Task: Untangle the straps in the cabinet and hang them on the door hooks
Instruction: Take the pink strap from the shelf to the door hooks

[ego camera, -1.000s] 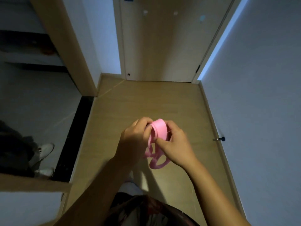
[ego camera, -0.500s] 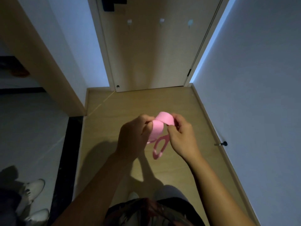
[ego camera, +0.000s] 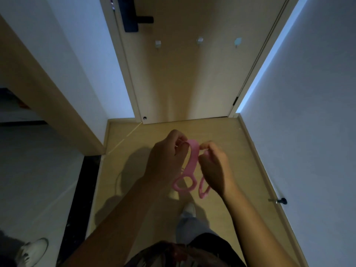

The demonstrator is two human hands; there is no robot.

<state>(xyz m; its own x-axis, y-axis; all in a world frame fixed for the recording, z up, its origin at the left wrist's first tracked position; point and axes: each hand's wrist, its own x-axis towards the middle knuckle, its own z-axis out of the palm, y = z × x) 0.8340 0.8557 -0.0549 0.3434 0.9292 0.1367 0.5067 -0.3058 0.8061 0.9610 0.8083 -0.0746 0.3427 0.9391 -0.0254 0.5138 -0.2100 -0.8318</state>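
Observation:
A pink strap (ego camera: 193,160) hangs between my hands, folded over at the top, with two loop handles dangling at its lower ends. My left hand (ego camera: 165,158) pinches the fold from the left. My right hand (ego camera: 213,166) pinches the other side of the fold. Ahead is a wooden door (ego camera: 192,78) with three small hooks in a row: a white hook on the left (ego camera: 158,43), a white hook in the middle (ego camera: 200,40) and a pale blue hook on the right (ego camera: 238,41). All three hooks are bare. The hands are well below the hooks.
A dark door handle (ego camera: 134,18) sticks out at the door's upper left. A wooden cabinet side panel (ego camera: 48,97) slants on the left. A door stopper (ego camera: 279,200) juts from the right wall near the floor. Another person's white shoe (ego camera: 32,251) shows at bottom left.
The view has tilted up and come closer to the door, so the hooks and handle show larger. My hands have drawn the strap out longer, and its two loop handles now hang apart.

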